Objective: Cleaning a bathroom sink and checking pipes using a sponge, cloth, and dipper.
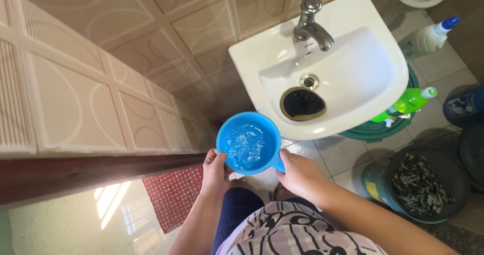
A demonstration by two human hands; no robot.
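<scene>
Patterned cloth on the person's lap lies closest to the lens, and just past it both hands hold a blue dipper (248, 143) brimming with water. Fingers of the left hand (216, 170) curl over the rim at 7 o'clock, the thumb pressed on the lip; fingers of the right hand (298, 174) close around the stubby handle at 4 o'clock. The dipper hangs in the air below the front edge of the white sink (353, 78), whose basin shows a dark drain (303, 104) and a metal tap (312, 25) at 12 o'clock. Since the water stands near the brim, any tilt would likely slop it onto the lap or the tiled floor (333, 154), already looking wet under the sink. A wet rim could also slide out of the left thumb's light pinch. At 3 o'clock, a green bottle (411, 101) and a dark bucket (421, 184) stand well apart.
</scene>
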